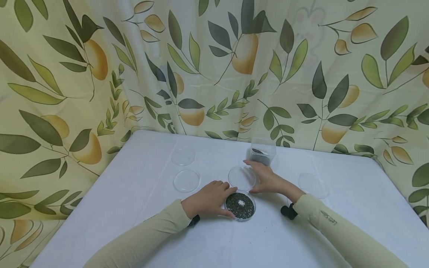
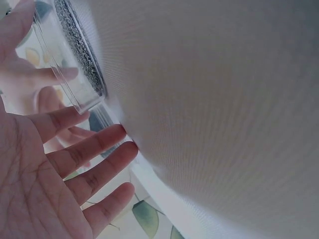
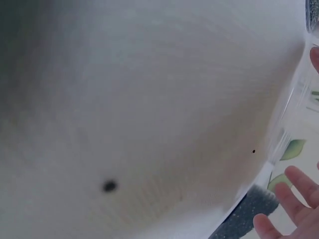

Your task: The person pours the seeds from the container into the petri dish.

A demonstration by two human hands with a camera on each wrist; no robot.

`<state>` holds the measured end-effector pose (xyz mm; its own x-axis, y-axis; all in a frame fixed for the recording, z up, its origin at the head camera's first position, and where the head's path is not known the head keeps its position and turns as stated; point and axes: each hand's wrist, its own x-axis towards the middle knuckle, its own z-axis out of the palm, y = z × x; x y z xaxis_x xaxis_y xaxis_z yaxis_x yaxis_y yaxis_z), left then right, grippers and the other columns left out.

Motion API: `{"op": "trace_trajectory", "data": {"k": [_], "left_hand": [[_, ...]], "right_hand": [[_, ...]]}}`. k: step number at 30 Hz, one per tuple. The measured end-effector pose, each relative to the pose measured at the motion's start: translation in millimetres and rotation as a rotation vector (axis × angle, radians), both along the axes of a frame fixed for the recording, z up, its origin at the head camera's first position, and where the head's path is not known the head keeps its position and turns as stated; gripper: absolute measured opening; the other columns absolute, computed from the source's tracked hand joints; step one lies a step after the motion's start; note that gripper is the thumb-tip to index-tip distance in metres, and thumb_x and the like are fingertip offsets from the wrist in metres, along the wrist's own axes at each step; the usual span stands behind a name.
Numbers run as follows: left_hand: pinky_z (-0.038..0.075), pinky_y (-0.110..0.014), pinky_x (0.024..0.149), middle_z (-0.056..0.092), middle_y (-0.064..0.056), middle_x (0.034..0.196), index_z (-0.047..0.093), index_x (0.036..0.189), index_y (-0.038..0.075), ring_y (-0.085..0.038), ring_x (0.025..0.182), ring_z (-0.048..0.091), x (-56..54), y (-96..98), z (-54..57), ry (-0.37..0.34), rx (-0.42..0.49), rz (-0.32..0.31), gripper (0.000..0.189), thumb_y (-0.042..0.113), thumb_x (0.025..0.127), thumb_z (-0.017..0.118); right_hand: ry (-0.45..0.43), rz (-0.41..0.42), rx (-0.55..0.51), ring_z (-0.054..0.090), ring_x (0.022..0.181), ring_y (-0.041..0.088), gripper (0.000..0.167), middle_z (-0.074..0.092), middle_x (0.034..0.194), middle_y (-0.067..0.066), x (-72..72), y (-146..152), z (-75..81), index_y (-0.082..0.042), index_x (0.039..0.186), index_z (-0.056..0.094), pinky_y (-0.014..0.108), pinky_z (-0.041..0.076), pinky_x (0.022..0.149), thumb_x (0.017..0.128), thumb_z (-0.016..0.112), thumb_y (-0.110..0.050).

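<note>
A clear round petri dish (image 1: 240, 211) filled with dark soil, with a small patch of white grains on top, lies on the white table. My left hand (image 1: 213, 199) holds its left side between thumb and index finger; the other fingers extend loosely in the left wrist view. Just behind that dish is a clear, empty petri dish part (image 1: 242, 178). Around its right side spreads my right hand (image 1: 268, 179), the thumb near its front edge and the index finger near its back. In the right wrist view, the right hand's fingers (image 3: 294, 204) are spread and fairly straight.
A clear box (image 1: 263, 152) of dark soil stands behind my right hand. Two clear round dish parts, one nearer (image 1: 186, 181) and one farther (image 1: 183, 156), lie left; another clear disc (image 1: 314, 185) lies right. A leaf-patterned curtain (image 1: 214, 74) hangs behind the table.
</note>
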<state>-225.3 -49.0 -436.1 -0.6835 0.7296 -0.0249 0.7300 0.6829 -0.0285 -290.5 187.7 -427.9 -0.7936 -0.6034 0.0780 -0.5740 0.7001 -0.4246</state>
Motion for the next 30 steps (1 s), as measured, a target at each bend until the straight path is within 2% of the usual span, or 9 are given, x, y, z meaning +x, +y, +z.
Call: {"op": "trace_trajectory", "data": {"k": [13,21,26,30], "left_hand": [[0.041,-0.029,0.099,0.055,0.001,0.114,0.042,0.140,0.018,-0.013,0.102,0.052,0.2,0.5,-0.4,-0.003,-0.003,0.005,0.087,0.075,0.075,0.052],[0.042,-0.030,0.099,0.055,0.001,0.115,0.043,0.140,0.018,-0.014,0.102,0.053,0.7,0.3,0.7,0.001,0.004,-0.003,0.086,0.074,0.075,0.053],[0.041,-0.030,0.100,0.055,0.001,0.114,0.042,0.140,0.018,-0.013,0.102,0.052,-0.1,0.2,-0.3,-0.005,0.008,-0.001,0.087,0.074,0.075,0.053],[0.041,-0.029,0.100,0.054,0.001,0.114,0.042,0.140,0.018,-0.013,0.103,0.052,-0.1,-0.1,-0.8,-0.001,0.011,-0.002,0.086,0.074,0.076,0.053]], "right_hand": [[-0.033,-0.001,0.099,0.041,0.127,0.042,0.098,0.044,0.139,0.023,-2.0,-3.8,-2.9,0.001,0.142,0.031,0.063,0.033,0.097,0.063,0.085,-0.023],[-0.040,-0.008,0.123,0.042,0.126,0.042,0.096,0.045,0.139,0.023,-4.2,-4.1,-4.4,0.001,0.142,0.032,0.062,0.033,0.097,0.067,0.083,-0.028],[-0.025,-0.012,0.123,0.045,0.124,0.042,0.095,0.049,0.135,0.023,-5.8,-3.9,-4.7,0.002,0.140,0.034,0.062,0.035,0.095,0.066,0.084,-0.029],[-0.018,-0.002,0.121,0.042,0.126,0.042,0.094,0.046,0.137,0.023,-6.9,-3.7,-6.4,0.002,0.139,0.036,0.062,0.034,0.097,0.065,0.084,-0.031]]}}
